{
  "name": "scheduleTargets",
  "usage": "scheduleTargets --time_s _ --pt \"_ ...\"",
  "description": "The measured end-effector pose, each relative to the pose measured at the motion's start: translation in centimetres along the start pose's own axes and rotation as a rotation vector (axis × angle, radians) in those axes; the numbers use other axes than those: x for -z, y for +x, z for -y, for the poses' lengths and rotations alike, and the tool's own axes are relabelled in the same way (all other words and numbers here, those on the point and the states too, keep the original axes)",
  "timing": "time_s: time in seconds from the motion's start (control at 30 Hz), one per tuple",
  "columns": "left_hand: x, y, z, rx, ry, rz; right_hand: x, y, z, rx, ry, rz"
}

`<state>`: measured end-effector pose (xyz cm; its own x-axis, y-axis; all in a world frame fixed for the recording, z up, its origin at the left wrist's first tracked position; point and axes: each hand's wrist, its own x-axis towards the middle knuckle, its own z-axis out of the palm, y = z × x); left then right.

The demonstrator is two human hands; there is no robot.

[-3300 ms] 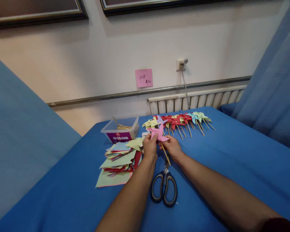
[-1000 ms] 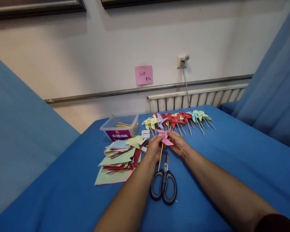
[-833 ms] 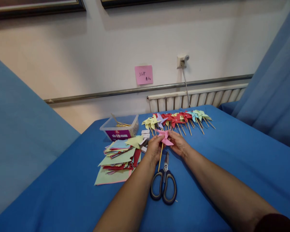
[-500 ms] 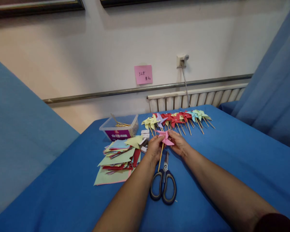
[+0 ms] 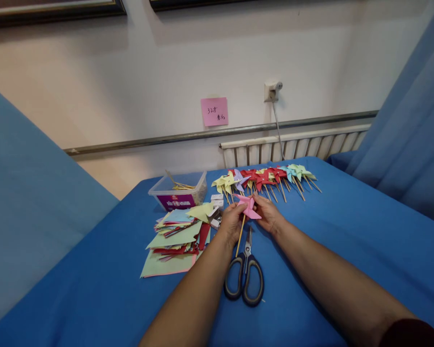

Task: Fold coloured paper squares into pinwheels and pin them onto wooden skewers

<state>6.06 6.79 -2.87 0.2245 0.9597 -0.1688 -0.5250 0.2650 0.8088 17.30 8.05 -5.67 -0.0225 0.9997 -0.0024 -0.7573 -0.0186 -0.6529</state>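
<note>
A pink paper pinwheel [image 5: 250, 208] on a thin wooden stick [image 5: 240, 237] is held between both hands above the table. My left hand [image 5: 231, 221] is closed on it, thumb on the paper near the middle and the stick running down beside the palm. From the other side, my right hand [image 5: 267, 214] pinches at the pinwheel's right edge; its fingertips are partly hidden behind the paper. Scissors [image 5: 246, 277] with dark blue handles lie just below the hands, blades pointing away from me.
Finished pinwheels [image 5: 264, 180] in several colours lie in a row at the back. To the left, a clear plastic box [image 5: 198, 193] holds sticks, with coloured paper sheets [image 5: 177, 238] stacked before it. Small white boxes [image 5: 217, 200] stand beside them on the blue tablecloth [image 5: 347, 231].
The pink pinwheel has turned slightly, so its face shows more toward me. Both hands stay in almost the same place, still holding it.
</note>
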Motion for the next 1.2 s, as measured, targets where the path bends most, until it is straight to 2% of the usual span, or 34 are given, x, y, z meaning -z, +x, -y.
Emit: scheduleTargets --time_s 0.4,0.6,0.8,1.0,1.1,1.2 --pt "0.0 -0.1 -0.1 -0.01 0.017 -0.01 0.1 0.2 0.2 0.023 0.0 -0.04" --pt "0.1 0.1 0.1 -0.039 0.031 -0.041 0.3 0.4 0.1 0.02 -0.035 -0.105" --pt "0.0 0.1 0.2 -0.053 0.045 -0.063 0.3 0.3 0.2 0.054 -0.044 -0.082" --pt "0.0 0.2 0.2 -0.07 0.055 -0.089 0.4 0.4 0.3 0.032 -0.009 -0.12" --pt "0.1 0.4 0.1 -0.107 0.047 -0.125 -0.1 -0.1 0.5 -0.037 0.003 -0.023" --pt "0.2 0.4 -0.1 -0.145 0.029 -0.164 -0.7 -0.8 0.4 -0.045 -0.067 0.102"
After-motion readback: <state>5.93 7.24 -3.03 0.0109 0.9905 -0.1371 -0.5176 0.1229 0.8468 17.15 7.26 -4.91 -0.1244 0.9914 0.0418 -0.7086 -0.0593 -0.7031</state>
